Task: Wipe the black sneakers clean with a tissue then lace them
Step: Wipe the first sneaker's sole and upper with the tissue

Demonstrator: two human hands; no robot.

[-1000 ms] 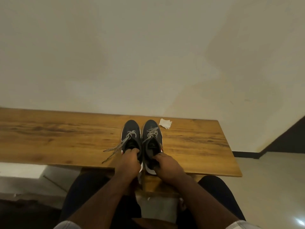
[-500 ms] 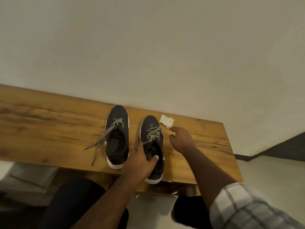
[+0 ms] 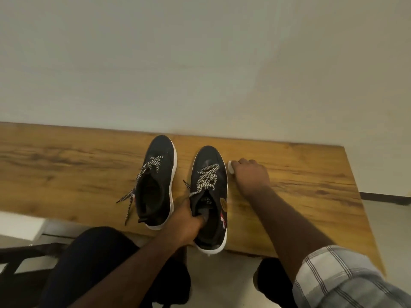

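Two black sneakers with white soles and black-and-white laces stand on the wooden table (image 3: 66, 170), toes toward the wall. The left sneaker (image 3: 159, 174) stands free, its laces trailing off to the left. My left hand (image 3: 185, 221) grips the collar of the right sneaker (image 3: 211, 165), thumb inside the opening. Just right of that shoe's toe, my right hand (image 3: 251, 174) holds a white tissue (image 3: 230, 167); only a small edge of it shows beyond my fingers.
The table runs along a plain pale wall and ends at the right around (image 3: 355, 196). The right sneaker's heel sits at the table's near edge. My legs in dark trousers are below the table edge, with tiled floor between them.
My right hand reached the tissue, closed on it and brought it next to the right sneaker's toe. My left hand shifted from the shoe's side to gripping its collar.
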